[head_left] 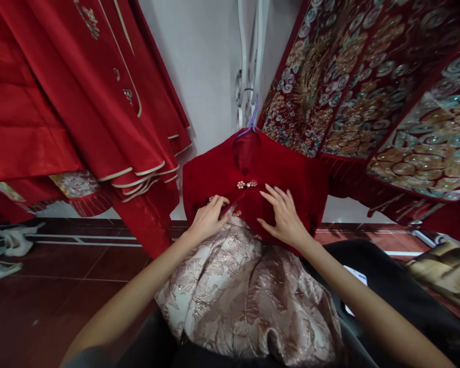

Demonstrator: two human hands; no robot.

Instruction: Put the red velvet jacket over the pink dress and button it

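A dark red velvety jacket [291,176] hangs in front of me on a purple hanger [253,122]. Beaded clasps [247,184] sit at its front, the upper one joined across the opening. My left hand [209,220] has its fingers bent around the jacket's left front edge, thumb underneath. Over the other front panel, my right hand [283,217] lies with its fingers spread, touching or just above the cloth. Below both hands, a shiny pinkish-silver brocade cloth [241,286] with a leaf pattern spreads over my lap and reaches up to the jacket opening.
Red garments with pale piping [111,102] hang at the left. At the right hangs a heavily sequinned red garment [341,87]. A white metal stand [249,61] rises behind the jacket. A phone [354,276] lies on a black surface [391,296] beside my right arm.
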